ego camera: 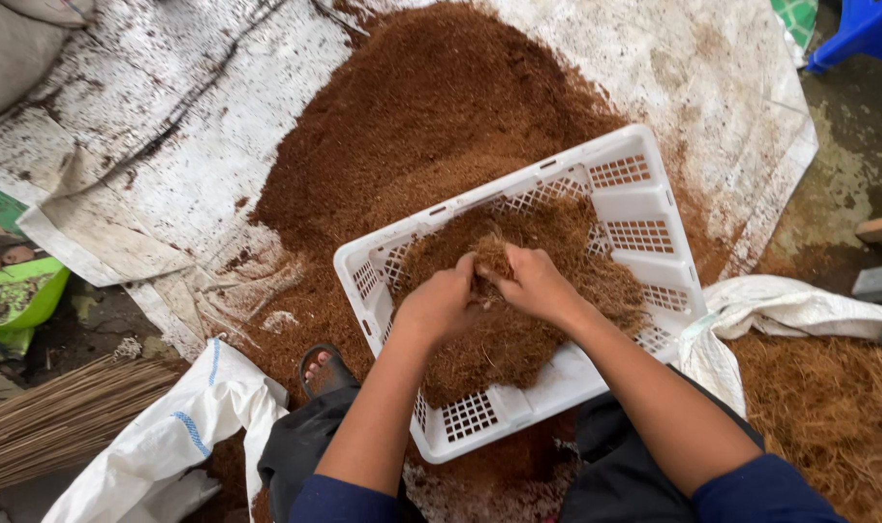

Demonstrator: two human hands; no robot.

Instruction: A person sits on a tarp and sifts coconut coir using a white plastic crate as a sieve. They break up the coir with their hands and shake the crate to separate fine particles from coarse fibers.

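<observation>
**Two hands in a crate of brown fibre**

At the centre of the frame a white slatted crate (644, 208) sits tilted on a heap of reddish-brown powder (431, 107), which spreads over a stained white sheet (160, 126) toward the top. The crate holds a mound of coarse brown fibre (504, 339).

Both hands meet over the middle of that mound. The left hand (439, 302) has its fingers curled down and pressed together around a tuft of fibre. The right hand (538, 283) faces it, touching or nearly touching, fingers likewise bent and pinching the same tuft between them. Both forearms come up from the bottom edge in dark blue sleeves.

Below the crate, lower centre, a foot in a black sandal (322, 368) rests on the powder, beside dark trousers. A white woven sack (170, 446) lies crumpled at the lower left, with a bundle of thin sticks (63, 416) just left of it. A green container (24, 295) sits at the left edge. At the lower right a pile of paler, strawlike fibre (828, 407) lies by another white sack (799, 310). A blue plastic stool (862, 29) shows in the upper right corner
</observation>
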